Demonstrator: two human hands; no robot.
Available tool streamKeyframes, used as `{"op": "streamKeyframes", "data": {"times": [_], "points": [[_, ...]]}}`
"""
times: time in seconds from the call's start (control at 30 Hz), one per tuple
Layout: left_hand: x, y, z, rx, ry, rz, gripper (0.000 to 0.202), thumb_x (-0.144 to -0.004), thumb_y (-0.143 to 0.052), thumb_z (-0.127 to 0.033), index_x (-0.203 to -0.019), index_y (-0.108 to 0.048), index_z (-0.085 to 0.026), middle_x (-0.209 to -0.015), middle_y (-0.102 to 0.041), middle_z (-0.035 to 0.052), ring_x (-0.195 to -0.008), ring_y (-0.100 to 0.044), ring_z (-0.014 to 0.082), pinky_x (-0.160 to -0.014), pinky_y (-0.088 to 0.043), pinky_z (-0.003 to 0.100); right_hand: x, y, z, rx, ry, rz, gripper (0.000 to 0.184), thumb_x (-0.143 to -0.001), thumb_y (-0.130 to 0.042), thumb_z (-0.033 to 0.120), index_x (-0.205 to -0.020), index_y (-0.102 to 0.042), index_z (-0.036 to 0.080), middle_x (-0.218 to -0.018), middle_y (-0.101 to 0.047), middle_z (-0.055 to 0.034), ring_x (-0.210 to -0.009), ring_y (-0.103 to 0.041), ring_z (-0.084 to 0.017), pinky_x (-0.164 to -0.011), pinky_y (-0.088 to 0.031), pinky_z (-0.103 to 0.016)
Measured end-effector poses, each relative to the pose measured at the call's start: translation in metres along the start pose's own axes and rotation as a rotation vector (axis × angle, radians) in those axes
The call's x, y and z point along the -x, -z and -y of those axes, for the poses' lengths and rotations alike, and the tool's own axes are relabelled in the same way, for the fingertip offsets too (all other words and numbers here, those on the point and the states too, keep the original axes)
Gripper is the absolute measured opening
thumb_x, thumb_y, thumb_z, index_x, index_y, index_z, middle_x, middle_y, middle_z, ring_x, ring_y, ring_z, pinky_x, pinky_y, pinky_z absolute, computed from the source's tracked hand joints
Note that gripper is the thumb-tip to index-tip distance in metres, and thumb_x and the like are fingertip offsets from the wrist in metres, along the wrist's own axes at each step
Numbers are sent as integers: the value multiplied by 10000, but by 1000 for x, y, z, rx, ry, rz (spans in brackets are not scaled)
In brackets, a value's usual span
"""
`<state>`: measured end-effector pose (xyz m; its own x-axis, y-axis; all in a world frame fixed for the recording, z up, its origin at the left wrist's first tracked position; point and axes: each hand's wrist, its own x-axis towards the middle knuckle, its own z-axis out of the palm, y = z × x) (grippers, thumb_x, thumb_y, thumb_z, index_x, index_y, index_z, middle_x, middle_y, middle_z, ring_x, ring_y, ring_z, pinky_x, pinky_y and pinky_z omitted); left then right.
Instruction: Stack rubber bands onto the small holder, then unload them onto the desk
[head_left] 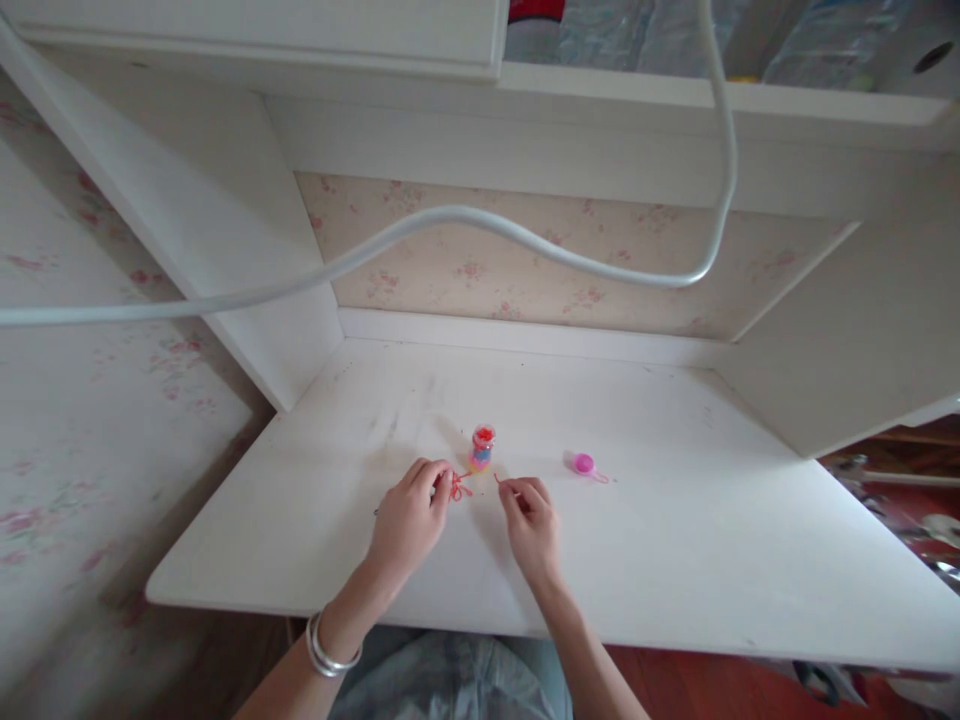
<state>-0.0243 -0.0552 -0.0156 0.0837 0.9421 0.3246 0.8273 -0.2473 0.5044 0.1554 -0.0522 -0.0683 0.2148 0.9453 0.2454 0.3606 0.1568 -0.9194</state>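
Observation:
My left hand (412,505) pinches a small tangle of red string (459,487), whose loops hang out past the fingertips. Across from it, my right hand (531,520) is closed in a pinch on a short red strand, and its tip pokes out above the thumb and finger. Just beyond both hands a little clear bottle (481,450) stands upright and uncapped, with red, blue, pink and yellow showing in it. To the right lies a pink cap (583,464) with a thin pink loop attached. Whether the two red pieces are joined is too small to tell.
The white desk (660,560) has side panels and a back wall with floral paper (465,270). A thick white cable or tube (465,216) curves across in front of the upper shelf. Bags sit on the shelf at upper right; assorted items lie below the desk's right edge.

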Motion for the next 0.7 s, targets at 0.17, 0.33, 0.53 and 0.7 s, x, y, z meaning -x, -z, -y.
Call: {"op": "streamKeyframes", "data": {"times": [0.17, 0.33, 0.53, 0.7], "points": [[31, -27, 16, -326, 38, 134, 232, -944, -386, -280, -939, -615, -242, -949, -629, 18, -712, -629, 147, -537, -410, 249, -25, 10, 37, 55, 153, -69, 227, -888, -533, 360, -852, -691, 200, -879, -596, -39, -632, -528, -104, -565, -439, -228], [32, -39, 17, -450, 30, 144, 251, -945, -373, -296, -949, -617, -235, -916, -610, 30, -680, -624, 155, -490, -383, 262, -48, 7, 57, 206, 293, -29, 203, -892, -532, 324, -888, -695, 203, -883, -591, -29, -571, -484, -75, -532, -415, -215], [23, -40, 16, -480, 11, 176, 256, -934, -364, -231, -923, -620, -225, -924, -584, 34, -646, -620, 162, -467, -386, 268, -60, -2, 55, 303, 363, 25, 219, -898, -518, 325, -899, -706, 212, -894, -604, -31, -548, -479, -67, -539, -416, -216], [24, -42, 21, -458, 21, 205, 235, -912, -390, -180, -919, -620, -222, -934, -582, 37, -634, -621, 154, -473, -400, 256, -62, -4, 51, 304, 366, 44, 210, -885, -529, 320, -902, -707, 212, -889, -600, -33, -535, -476, -66, -528, -418, -216]]}}
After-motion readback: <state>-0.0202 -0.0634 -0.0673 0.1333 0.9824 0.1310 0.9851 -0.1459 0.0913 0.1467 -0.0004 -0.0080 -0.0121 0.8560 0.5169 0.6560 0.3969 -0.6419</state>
